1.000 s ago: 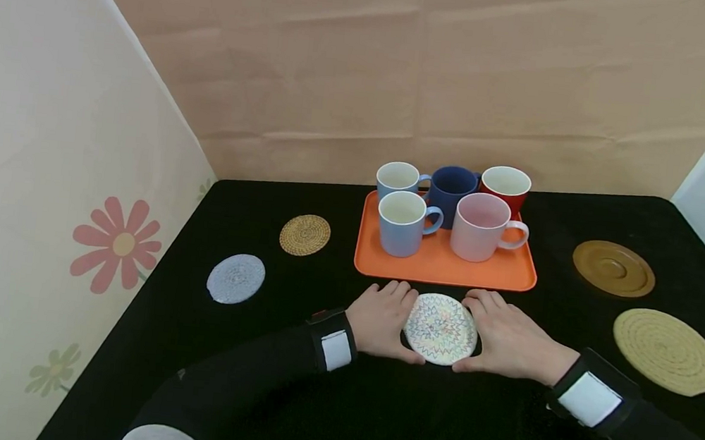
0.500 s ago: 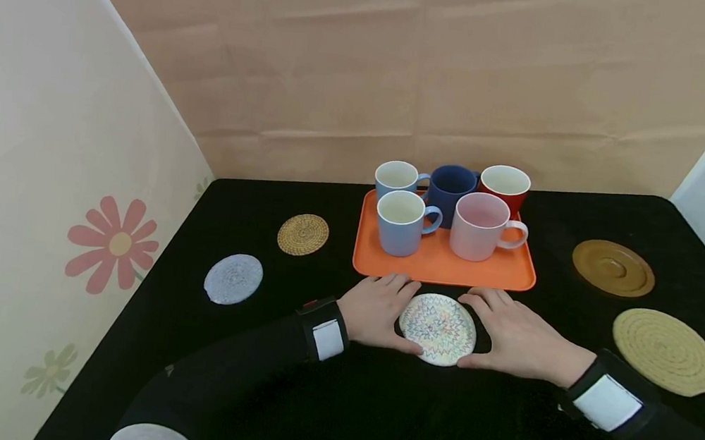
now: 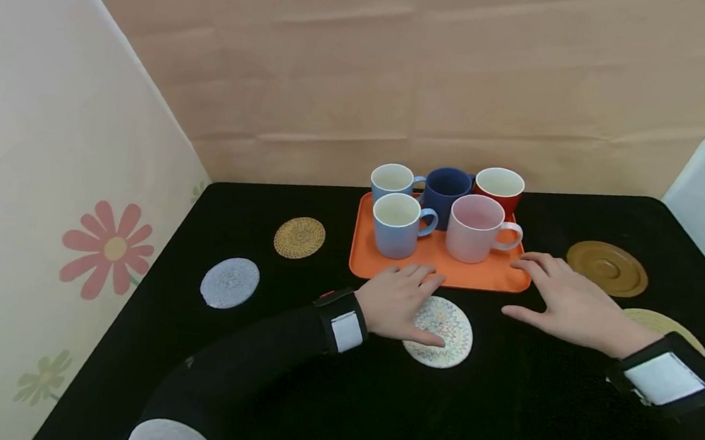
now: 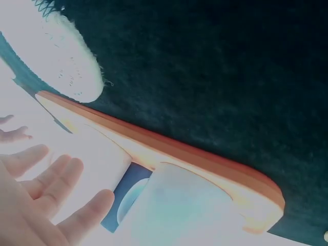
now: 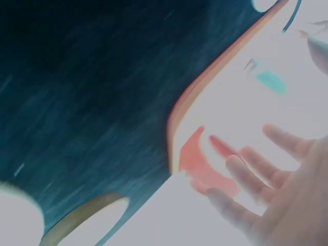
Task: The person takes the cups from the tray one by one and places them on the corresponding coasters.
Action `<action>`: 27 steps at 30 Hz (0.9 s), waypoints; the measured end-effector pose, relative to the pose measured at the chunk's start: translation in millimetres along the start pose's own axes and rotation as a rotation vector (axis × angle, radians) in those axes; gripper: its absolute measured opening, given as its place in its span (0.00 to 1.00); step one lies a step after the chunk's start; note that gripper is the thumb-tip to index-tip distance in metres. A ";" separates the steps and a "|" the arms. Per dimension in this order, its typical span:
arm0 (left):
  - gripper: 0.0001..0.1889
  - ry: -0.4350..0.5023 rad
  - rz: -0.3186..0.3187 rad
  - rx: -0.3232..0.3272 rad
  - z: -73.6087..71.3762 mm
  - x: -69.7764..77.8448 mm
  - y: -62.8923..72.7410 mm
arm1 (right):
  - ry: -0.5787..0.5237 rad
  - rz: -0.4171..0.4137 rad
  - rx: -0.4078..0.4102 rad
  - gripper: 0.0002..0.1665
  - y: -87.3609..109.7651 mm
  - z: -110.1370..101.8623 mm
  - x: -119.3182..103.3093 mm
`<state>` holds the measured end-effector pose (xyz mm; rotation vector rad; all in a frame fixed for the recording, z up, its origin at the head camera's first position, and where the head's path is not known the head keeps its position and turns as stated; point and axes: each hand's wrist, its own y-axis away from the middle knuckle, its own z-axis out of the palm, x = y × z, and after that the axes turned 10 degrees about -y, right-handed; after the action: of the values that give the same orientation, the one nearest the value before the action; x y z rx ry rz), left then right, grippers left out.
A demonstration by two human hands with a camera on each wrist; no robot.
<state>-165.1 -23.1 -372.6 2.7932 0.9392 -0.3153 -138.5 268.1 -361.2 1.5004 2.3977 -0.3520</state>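
A round white coaster (image 3: 451,336) with a coloured zigzag pattern lies on the black table in front of the orange tray (image 3: 430,273). My left hand (image 3: 397,301) overlaps the coaster's left part in the head view, fingers spread and thumb stretched out. In the left wrist view the same hand (image 4: 46,197) holds nothing, close to the tray and a light blue mug (image 4: 187,210). Off the tray's front right corner hovers my right hand (image 3: 583,307), its fingers apart and loose. The right wrist view shows this hand (image 5: 282,184) with nothing in its grasp.
On the tray stand two light blue mugs (image 3: 396,235), a dark blue mug (image 3: 444,197), a red mug (image 3: 506,199) and a pink mug (image 3: 473,235). Woven mats (image 3: 300,237) (image 3: 229,283) lie left; a wooden coaster (image 3: 609,268) and a partly covered straw mat (image 3: 667,325) lie right.
Both hands framed the patterned coaster's sides before. My right hand has moved off it, right and away from me. My left hand has risen slightly and shifted right over the coaster's edge.
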 end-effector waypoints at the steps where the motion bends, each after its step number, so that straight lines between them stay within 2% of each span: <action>1: 0.55 0.001 -0.003 -0.002 0.0 0.6 -0.6 | 0.010 0.019 0.002 0.45 1.2 -2.0 5.3; 6: 0.55 0.009 -0.017 -0.002 1.3 3.5 -1.5 | 0.036 0.069 0.041 0.44 14.3 -9.2 31.7; 11: 0.55 0.026 -0.011 0.020 -0.5 9.7 -3.0 | 0.065 0.137 0.060 0.46 39.2 -12.2 52.9; 18: 0.55 0.032 0.049 0.013 -8.8 28.9 -15.4 | 0.116 0.299 0.082 0.57 76.7 -6.3 71.4; 22: 0.54 0.063 0.082 -0.014 -12.1 38.8 -21.9 | 0.114 0.351 0.111 0.64 93.4 2.2 82.0; 27: 0.54 0.065 0.104 -0.015 -13.0 46.2 -26.6 | 0.080 0.415 0.110 0.68 110.5 10.7 92.7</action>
<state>-143.5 27.4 -374.5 2.8411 0.8015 -0.2029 -76.1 388.6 -411.1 2.0414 2.0759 -0.3366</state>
